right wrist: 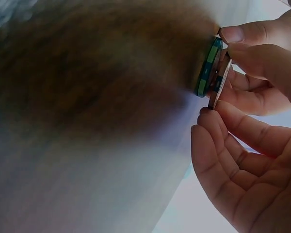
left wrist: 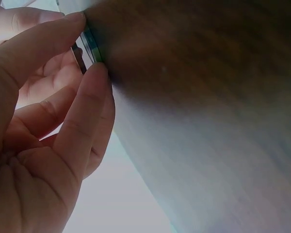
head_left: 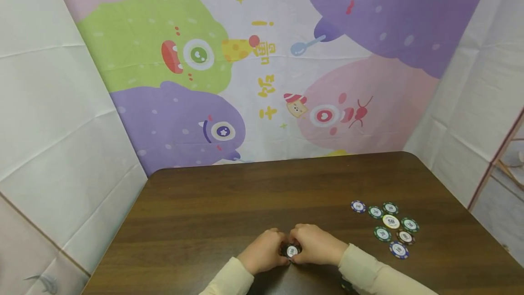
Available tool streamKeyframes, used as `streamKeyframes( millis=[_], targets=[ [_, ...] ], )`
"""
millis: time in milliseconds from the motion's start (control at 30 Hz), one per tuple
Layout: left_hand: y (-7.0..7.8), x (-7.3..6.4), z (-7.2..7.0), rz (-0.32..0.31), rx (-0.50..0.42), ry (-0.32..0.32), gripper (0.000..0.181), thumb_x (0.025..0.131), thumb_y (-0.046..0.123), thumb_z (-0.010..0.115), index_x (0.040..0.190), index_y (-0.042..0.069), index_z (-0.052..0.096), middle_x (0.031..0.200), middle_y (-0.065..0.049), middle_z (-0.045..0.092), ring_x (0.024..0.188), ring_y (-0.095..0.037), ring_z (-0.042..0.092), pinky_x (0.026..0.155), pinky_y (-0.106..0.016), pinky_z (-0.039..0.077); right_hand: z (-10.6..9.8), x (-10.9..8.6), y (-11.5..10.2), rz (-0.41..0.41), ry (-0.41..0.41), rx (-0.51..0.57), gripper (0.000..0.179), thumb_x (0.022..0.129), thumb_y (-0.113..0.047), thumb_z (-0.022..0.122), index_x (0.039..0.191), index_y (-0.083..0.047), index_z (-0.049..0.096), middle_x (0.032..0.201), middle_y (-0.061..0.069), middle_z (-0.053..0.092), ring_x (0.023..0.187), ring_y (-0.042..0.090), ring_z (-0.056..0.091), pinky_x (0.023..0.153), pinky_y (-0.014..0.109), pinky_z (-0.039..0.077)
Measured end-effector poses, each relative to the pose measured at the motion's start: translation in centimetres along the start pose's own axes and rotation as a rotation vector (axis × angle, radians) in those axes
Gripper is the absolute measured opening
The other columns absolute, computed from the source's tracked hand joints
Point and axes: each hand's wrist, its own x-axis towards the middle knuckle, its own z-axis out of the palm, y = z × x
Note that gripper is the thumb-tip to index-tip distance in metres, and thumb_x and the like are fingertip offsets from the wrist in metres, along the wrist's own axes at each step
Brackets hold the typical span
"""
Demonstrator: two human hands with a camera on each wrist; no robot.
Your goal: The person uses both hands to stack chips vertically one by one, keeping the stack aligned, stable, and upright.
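Note:
Both hands meet over the near middle of the table. A black poker chip (head_left: 292,251) with a white centre shows between them in the head view. My right hand (head_left: 319,245) pinches this black chip (right wrist: 221,80) between thumb and fingers, slightly tilted. Just beneath it, at the tabletop, is a green poker chip (right wrist: 209,67); whether more than one is stacked there I cannot tell. My left hand (head_left: 265,250) holds the green chip (left wrist: 92,43) by its edges between thumb and fingertips.
Several loose poker chips lie to the right on the brown wooden table (head_left: 196,213), among them a yellow-rimmed 50 chip (head_left: 391,221) and a blue 10 chip (head_left: 399,250). Part of a dark chip (head_left: 347,284) shows beside the right sleeve. A cartoon-printed cloth (head_left: 262,140) hangs behind the table.

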Motion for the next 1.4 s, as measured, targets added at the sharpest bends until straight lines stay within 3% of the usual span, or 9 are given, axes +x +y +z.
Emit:
streamKeyframes(
  millis=[233, 800, 1067, 1400],
  targets=[
    [-0.15, -0.01, 0.01, 0.024, 0.018, 0.017, 0.032, 0.070, 0.016, 0.086, 0.098, 0.009, 0.072, 0.082, 0.006, 0.061, 0.071, 0.000, 0.044, 0.063, -0.015, 0.043, 0.06, 0.18, -0.17, -0.008, 0.015, -0.044, 0.022, 0.072, -0.020, 0.081, 0.087, -0.010, 0.068, 0.079, -0.008, 0.056, 0.067, 0.001, 0.041, 0.059, 0.018, 0.039],
    [-0.12, -0.03, 0.09, -0.015, -0.030, -0.015, 0.027, 0.074, 0.016, 0.084, 0.095, 0.007, 0.070, 0.080, 0.007, 0.056, 0.069, 0.000, 0.042, 0.060, -0.013, 0.042, 0.31, 0.36, -0.13, -0.016, -0.007, -0.033, 0.019, 0.074, -0.020, 0.081, 0.087, -0.011, 0.070, 0.079, -0.008, 0.057, 0.068, 0.000, 0.041, 0.060, 0.017, 0.040],
    [-0.12, -0.08, -0.06, 0.001, -0.022, -0.003, 0.026, 0.073, 0.015, 0.085, 0.094, 0.008, 0.070, 0.077, 0.008, 0.056, 0.069, 0.001, 0.041, 0.059, -0.014, 0.041, 0.40, 0.42, -0.05, -0.022, 0.000, -0.048, 0.020, 0.073, -0.022, 0.081, 0.087, -0.012, 0.071, 0.078, -0.009, 0.056, 0.067, 0.000, 0.040, 0.060, 0.018, 0.039],
    [0.07, -0.09, -0.08, -0.003, -0.016, 0.008, 0.023, 0.072, 0.020, 0.086, 0.084, 0.010, 0.068, 0.074, 0.007, 0.056, 0.068, 0.000, 0.040, 0.059, -0.015, 0.040, -0.48, 0.00, 0.42, 0.013, -0.001, -0.002, 0.026, 0.078, -0.027, 0.079, 0.095, -0.009, 0.072, 0.085, -0.006, 0.060, 0.072, 0.001, 0.048, 0.065, 0.019, 0.045]
  ],
)
